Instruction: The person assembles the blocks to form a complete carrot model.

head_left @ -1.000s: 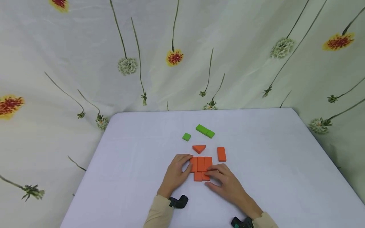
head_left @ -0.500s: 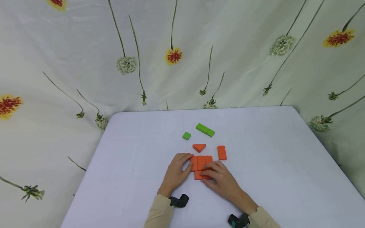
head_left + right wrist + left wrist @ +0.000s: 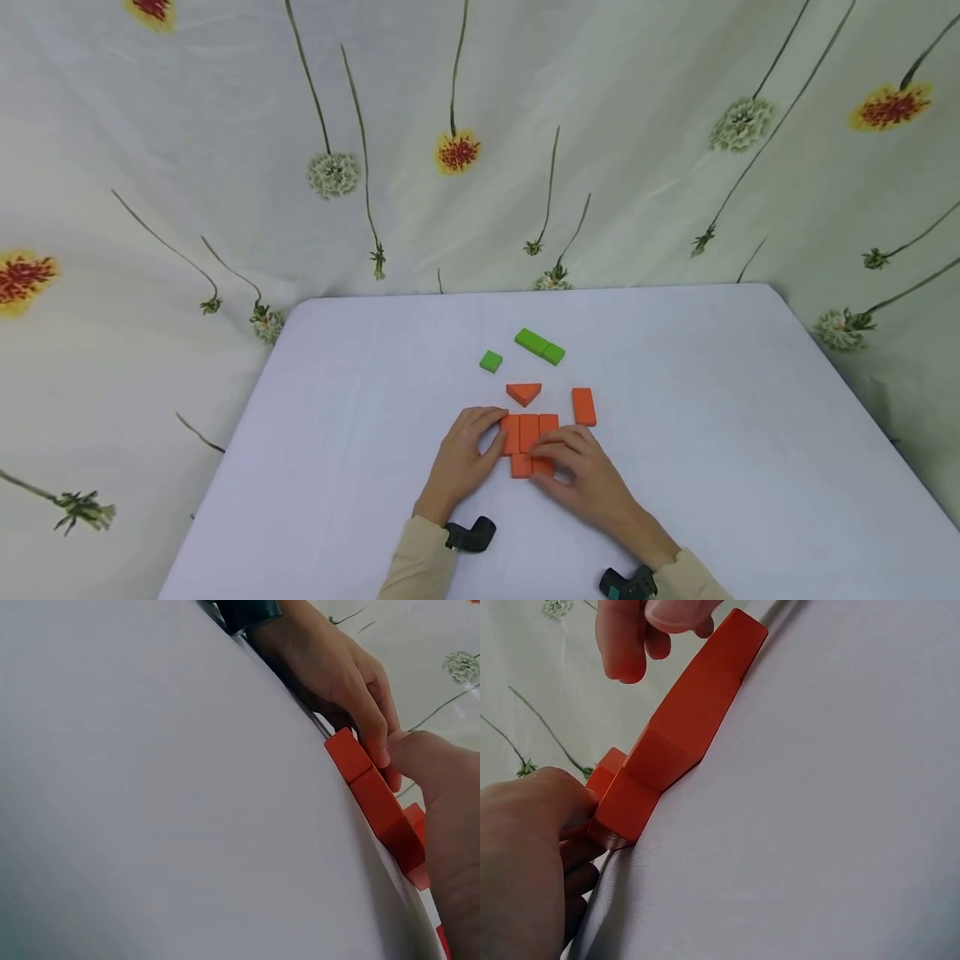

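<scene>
Head view. Three orange rectangles lie side by side on the desk, between the hands. Two orange squares adjoin their near ends, the right one partly behind fingers. Left hand: thumb and index finger along the left side of the group, fingers loosely extended, bracing rather than gripping. Right hand: over the near right part, thumb and fingers spread apart; contact cannot be told from here.

Progress, judged from layout: partway. Five orange pieces sit together. Outside the group: an orange triangle just beyond it, a loose rectangle to the right, a green square, and a green strip end to end with a small green block.

Surface and room: desk has a pale, plain cover; behind it hangs a light cloth printed with flowers. Beige sleeves; dark camera on the left wrist.

Left wrist view. Left thumb touches the end of the group, which lies flat. Right fingertips are apart from the blocks, holding nothing.

Right wrist view. Right thumb hides part of the group; left fingers rest against its far end.
</scene>
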`<state>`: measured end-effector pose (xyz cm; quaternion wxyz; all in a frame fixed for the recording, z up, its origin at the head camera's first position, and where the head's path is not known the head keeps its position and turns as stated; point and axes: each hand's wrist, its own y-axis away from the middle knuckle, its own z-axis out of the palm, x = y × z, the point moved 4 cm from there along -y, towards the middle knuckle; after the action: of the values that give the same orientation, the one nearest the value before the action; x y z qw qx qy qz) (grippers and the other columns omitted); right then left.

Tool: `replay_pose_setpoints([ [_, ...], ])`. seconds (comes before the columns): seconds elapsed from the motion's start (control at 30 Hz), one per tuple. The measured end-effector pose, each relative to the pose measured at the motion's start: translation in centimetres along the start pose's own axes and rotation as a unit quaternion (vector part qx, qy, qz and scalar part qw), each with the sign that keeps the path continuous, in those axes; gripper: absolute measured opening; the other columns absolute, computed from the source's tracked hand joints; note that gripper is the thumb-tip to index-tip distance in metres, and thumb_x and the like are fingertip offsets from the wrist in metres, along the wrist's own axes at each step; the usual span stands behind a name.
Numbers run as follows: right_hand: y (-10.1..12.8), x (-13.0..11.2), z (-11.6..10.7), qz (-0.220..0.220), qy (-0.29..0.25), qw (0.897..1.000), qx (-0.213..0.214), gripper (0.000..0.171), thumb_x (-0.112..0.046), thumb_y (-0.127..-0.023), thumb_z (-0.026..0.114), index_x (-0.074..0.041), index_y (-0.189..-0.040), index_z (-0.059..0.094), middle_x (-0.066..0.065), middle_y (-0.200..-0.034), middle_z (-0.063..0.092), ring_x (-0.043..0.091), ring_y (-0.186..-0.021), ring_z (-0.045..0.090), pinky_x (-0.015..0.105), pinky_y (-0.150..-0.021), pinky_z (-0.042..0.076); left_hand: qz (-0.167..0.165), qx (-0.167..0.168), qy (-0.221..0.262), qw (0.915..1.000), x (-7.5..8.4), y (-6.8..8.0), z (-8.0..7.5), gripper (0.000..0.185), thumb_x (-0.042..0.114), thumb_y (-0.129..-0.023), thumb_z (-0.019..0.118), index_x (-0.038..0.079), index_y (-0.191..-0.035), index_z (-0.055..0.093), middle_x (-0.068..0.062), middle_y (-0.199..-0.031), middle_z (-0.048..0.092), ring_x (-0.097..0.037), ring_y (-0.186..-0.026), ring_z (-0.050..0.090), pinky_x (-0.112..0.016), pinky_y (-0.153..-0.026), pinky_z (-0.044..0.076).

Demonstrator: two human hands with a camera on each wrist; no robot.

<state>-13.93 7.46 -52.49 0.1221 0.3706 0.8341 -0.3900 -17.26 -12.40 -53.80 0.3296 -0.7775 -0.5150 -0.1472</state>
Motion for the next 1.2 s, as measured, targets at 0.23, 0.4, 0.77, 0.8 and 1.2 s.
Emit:
replay_pose_setpoints([
  [0.23, -0.2, 1.7, -1.1, 0.064, 0.016, 0.996, 0.058, 0.029, -0.02, -0.082, 0.076, -0.018, -0.11, 0.071, -0.007, -0.11, 0.063, 0.011, -0.105, 0.051, 0.019, -0.088, 0.046, 0.002, 0.002, 0.001, 1.0, -0.2, 0.1, 0.1, 0.033, 0.023, -0.093, 0.064, 0.017, -0.125, 0.063, 0.007, -0.121, 0.061, -0.009, -0.116, 0.053, -0.03, -0.099, 0.05],
  [0.4, -0.6, 3.4, -2.3, 0.125, 0.06, 0.985, 0.102, 0.032, -0.019, -0.08, 0.077, -0.015, -0.111, 0.07, -0.004, -0.102, 0.062, 0.011, -0.098, 0.05, 0.02, -0.078, 0.048, -0.001, -0.001, 0.004, 1.0, -0.2, 0.1, 0.0, 0.033, 0.023, -0.093, 0.064, 0.016, -0.125, 0.063, 0.006, -0.121, 0.061, -0.01, -0.116, 0.054, -0.031, -0.099, 0.05],
  [0.77, -1.1, 6.0, -3.0, 0.246, 0.109, 0.96, 0.079, 0.046, -0.032, -0.079, 0.079, -0.01, -0.117, 0.065, 0.003, -0.093, 0.063, 0.019, -0.089, 0.049, 0.034, -0.072, 0.046, -0.007, -0.007, 0.008, 0.9999, 0.0, -0.2, 0.0, 0.034, 0.025, -0.093, 0.064, 0.017, -0.125, 0.063, 0.006, -0.121, 0.061, -0.008, -0.116, 0.052, -0.029, -0.1, 0.049],
  [0.8, -1.0, 6.0, -3.0, 0.254, 0.108, 0.958, 0.073, 0.047, -0.033, -0.079, 0.079, -0.009, -0.117, 0.065, 0.003, -0.093, 0.063, 0.019, -0.089, 0.049, 0.034, -0.073, 0.047, -0.006, -0.006, 0.008, 0.9999, 0.0, -0.2, -0.1, 0.034, 0.025, -0.092, 0.065, 0.017, -0.125, 0.063, 0.006, -0.121, 0.061, -0.009, -0.116, 0.053, -0.029, -0.1, 0.049],
  [1.2, -0.5, 6.2, -2.9, 0.276, 0.089, 0.956, 0.053, 0.046, -0.031, -0.081, 0.076, -0.011, -0.121, 0.064, 0.004, -0.1, 0.065, 0.018, -0.092, 0.051, 0.035, -0.076, 0.048, -0.009, -0.006, -0.007, 0.9999, 0.4, 0.0, -0.1, 0.034, 0.029, -0.092, 0.065, 0.017, -0.124, 0.064, 0.006, -0.119, 0.062, -0.01, -0.115, 0.054, -0.029, -0.098, 0.05],
])
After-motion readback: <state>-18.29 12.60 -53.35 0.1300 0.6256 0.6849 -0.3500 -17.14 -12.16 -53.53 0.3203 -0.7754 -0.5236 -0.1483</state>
